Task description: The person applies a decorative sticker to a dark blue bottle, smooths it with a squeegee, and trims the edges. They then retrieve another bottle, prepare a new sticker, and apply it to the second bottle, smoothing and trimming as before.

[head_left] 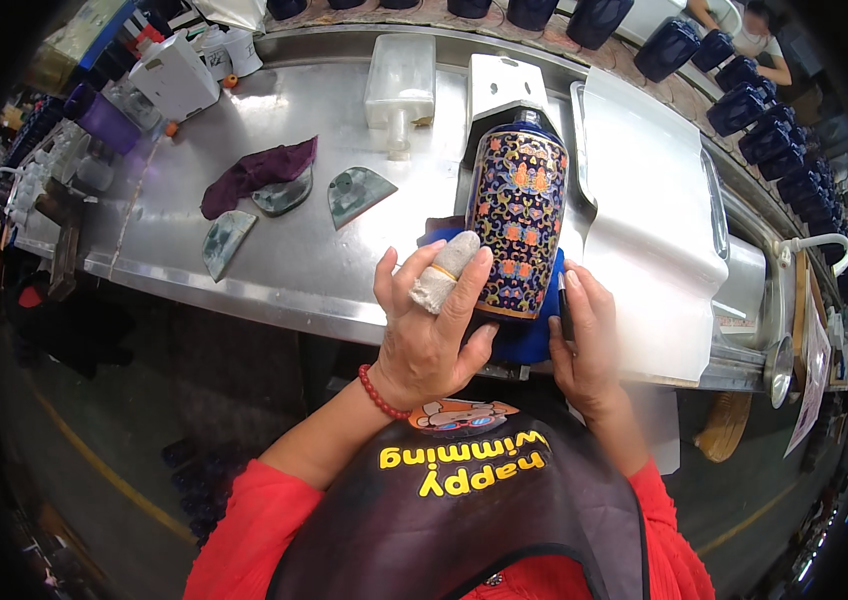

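Note:
A dark blue bottle (pixel 516 225) with colourful floral decoration lies on its side on a stand, its neck pointing away from me. My left hand (pixel 429 325) is at its lower left, fingers stretched and apart. One finger wears a pale cloth wrap (pixel 447 272) held by a yellow band. The index finger touches or overlaps the bottle's left side, and the thumb is beside its base. At the lower right, my right hand (pixel 589 335) closes on a slim dark pen-like tool (pixel 565 310), close to the bottle. Blue material (pixel 534 342) shows beneath the bottle; the tool's tip is hard to make out.
On the metal table (pixel 279 270) lie a purple cloth (pixel 262 178) and several green-grey curved pieces (pixel 360 194). Beyond stands a clear bottle-shaped container (pixel 400 85). A white sheet (pixel 644 220) covers the right side. Dark blue vessels (pixel 599 20) line the far shelf; another person (pixel 759 45) is at far right.

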A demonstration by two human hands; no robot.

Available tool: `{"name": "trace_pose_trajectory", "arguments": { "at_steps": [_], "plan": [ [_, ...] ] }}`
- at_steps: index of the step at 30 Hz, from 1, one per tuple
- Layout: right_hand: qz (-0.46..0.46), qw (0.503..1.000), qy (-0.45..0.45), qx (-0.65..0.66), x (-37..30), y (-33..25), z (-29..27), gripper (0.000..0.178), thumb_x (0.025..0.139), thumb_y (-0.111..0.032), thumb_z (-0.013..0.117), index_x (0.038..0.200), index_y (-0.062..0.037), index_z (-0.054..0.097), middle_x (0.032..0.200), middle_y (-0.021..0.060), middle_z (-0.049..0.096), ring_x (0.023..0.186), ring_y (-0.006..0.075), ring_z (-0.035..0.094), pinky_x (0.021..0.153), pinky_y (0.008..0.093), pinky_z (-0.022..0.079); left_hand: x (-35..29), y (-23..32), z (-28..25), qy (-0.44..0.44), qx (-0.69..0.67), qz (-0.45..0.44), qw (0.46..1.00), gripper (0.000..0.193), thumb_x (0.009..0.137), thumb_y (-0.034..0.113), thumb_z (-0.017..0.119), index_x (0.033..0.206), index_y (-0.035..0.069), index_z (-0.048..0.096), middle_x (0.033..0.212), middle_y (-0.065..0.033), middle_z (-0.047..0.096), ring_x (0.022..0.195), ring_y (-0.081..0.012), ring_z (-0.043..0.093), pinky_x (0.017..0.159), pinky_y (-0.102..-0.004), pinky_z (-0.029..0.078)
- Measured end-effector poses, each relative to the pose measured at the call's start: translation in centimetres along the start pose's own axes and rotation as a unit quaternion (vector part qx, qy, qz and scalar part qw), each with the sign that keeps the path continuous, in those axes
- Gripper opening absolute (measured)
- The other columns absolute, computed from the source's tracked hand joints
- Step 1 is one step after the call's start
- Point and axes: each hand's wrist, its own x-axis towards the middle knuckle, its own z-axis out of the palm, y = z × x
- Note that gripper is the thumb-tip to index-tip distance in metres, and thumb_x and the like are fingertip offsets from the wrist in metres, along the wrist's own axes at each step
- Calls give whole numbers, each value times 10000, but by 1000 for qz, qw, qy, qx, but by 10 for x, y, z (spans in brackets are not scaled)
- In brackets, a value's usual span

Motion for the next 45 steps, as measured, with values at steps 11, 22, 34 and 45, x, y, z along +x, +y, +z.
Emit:
{"name": "trace_pose_trajectory", "arguments": {
  "at_steps": [11, 22, 34, 45],
  "plan": [
    [29, 990, 96, 97, 19, 1, -10, 259, 919, -51, 724, 1080, -9, 526, 847, 145, 628, 688, 251, 608, 620, 332, 496, 12, 2, -4, -38, 21, -10, 999, 854, 752, 242, 763, 1524, 61, 445, 1447, -164, 527, 1345, -357, 387, 1168, -611, 98],
    [326, 803, 208, 453, -18, 10, 14, 247, 1019, -133, 634, 1213, -40, 513, 1064, 23, 629, 946, 85, 577, 850, 239, 489, 6, -3, 10, -16, -25, -17, 999, 984, 709, 227, 785, 1572, 48, 345, 1466, -171, 486, 1312, -390, 402, 1166, -622, 103],
    [344, 762, 231, 498, -32, 21, 29, 236, 1032, -124, 614, 1224, -30, 514, 1042, 10, 622, 923, 63, 558, 843, 232, 474, 5, -3, 13, -22, 1, -8, 1000, 924, 769, 279, 766, 1561, 28, 361, 1459, -190, 497, 1306, -410, 409, 1176, -608, 94],
    [-111, 991, 67, 32, 52, -6, -26, 344, 714, 67, 808, 1025, -39, 706, 928, 86, 620, 781, 224, 545, 686, 343, 443, 12, -8, 7, -20, 28, -1, 999, 952, 730, 341, 856, 1532, 55, 429, 1428, -176, 541, 1241, -330, 507, 1149, -623, 149]
  ]
}}
